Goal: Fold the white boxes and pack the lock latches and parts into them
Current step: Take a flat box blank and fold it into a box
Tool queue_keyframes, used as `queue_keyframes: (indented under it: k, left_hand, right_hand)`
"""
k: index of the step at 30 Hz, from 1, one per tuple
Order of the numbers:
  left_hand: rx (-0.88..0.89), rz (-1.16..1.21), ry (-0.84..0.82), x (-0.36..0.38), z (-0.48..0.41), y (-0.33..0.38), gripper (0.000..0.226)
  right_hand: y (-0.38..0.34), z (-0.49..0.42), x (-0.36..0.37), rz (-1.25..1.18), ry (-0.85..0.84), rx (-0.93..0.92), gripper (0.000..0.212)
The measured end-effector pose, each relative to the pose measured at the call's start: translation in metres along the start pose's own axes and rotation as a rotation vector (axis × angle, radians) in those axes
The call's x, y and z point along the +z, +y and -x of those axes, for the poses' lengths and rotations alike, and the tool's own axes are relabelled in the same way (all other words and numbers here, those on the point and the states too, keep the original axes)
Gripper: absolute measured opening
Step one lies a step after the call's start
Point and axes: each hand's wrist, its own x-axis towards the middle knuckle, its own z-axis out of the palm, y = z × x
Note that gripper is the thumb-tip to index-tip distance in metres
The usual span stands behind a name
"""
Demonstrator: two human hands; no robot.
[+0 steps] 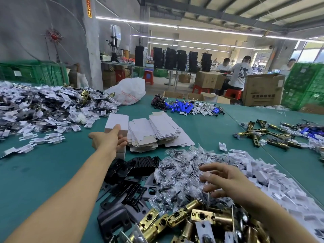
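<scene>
2 hands out: left hand (pixel 108 140) grips a folded white cardboard box (pixel 116 122) beside the stack of flat white box blanks (pixel 157 130) on the green surface (pixel 43 165). Right hand (pixel 226 181), fingers spread and holding nothing, is over clear bagged small parts (pixel 180 172). Brass lock latches (pixel 192 216) lie nearer me.

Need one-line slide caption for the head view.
Left hand touches a folded white box beside flat box blanks; right hand spread open over bagged parts near brass latches.
</scene>
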Motion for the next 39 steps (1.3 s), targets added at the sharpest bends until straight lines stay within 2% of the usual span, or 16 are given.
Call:
queue_keyframes:
  k: [3, 7, 9, 12, 17, 22, 23, 25, 27, 28, 29, 30, 32, 35, 39]
  left_hand:
    - [0.155, -0.31, 0.086, -0.007, -0.002, -0.004, 0.054]
    - [0.573, -0.736, 0.163, -0.012, -0.004, -0.009, 0.044]
    - [0.719, -0.893, 0.128, -0.008, -0.004, -0.011, 0.051]
    - [0.667, -0.943, 0.038, -0.005, -0.005, -0.019, 0.062]
    - [0.666, -0.874, 0.029, -0.008, -0.009, -0.033, 0.055]
    - [0.678, -0.885, 0.028, -0.004, -0.002, -0.034, 0.062]
    - [0.747, -0.927, 0.068, -0.004, 0.001, -0.034, 0.067]
    - [1.051, -0.977, 0.125, -0.001, 0.011, -0.034, 0.069]
    - [1.389, -0.927, 0.04, 0.006, 0.022, -0.037, 0.046]
    - [1.464, -0.928, -0.085, 0.012, 0.027, -0.038, 0.031]
    - [1.438, -0.97, -0.235, 0.017, 0.032, -0.039, 0.02]
    - [1.322, -1.024, -0.358, 0.023, 0.035, -0.04, 0.014]
    - [1.044, -1.193, -0.491, 0.035, 0.033, -0.047, 0.021]
    - [0.909, -1.396, -0.57, 0.047, 0.026, -0.056, 0.035]
    - [0.852, -1.541, -0.517, 0.053, 0.015, -0.065, 0.042]
  right_hand:
    - [0.0, 0.001, 0.0, 0.016, -0.002, -0.005, 0.017]
    - [0.0, 0.001, 0.002, 0.049, -0.005, -0.011, 0.017]
    - [-0.001, 0.001, 0.002, 0.051, -0.005, -0.012, 0.016]
    - [-0.002, 0.001, 0.003, 0.04, 0.0, -0.016, 0.016]
    - [0.001, 0.002, 0.006, 0.1, 0.037, -0.052, 0.015]
    - [0.006, 0.002, 0.008, 0.19, 0.095, -0.137, 0.013]
    - [0.008, 0.002, 0.009, 0.188, 0.113, -0.154, 0.013]
    - [0.01, 0.002, 0.01, 0.186, 0.15, -0.184, 0.012]
    - [0.013, 0.002, 0.011, 0.191, 0.17, -0.211, 0.011]
    - [0.014, 0.002, 0.012, 0.192, 0.175, -0.217, 0.01]
    - [0.015, 0.002, 0.013, 0.189, 0.182, -0.222, 0.009]
    - [0.015, 0.002, 0.013, 0.186, 0.195, -0.228, 0.009]
    - [0.015, 0.002, 0.013, 0.185, 0.222, -0.248, 0.01]
    - [0.016, 0.003, 0.014, 0.193, 0.219, -0.254, 0.017]
    - [0.015, 0.004, 0.015, 0.168, 0.215, -0.26, 0.019]
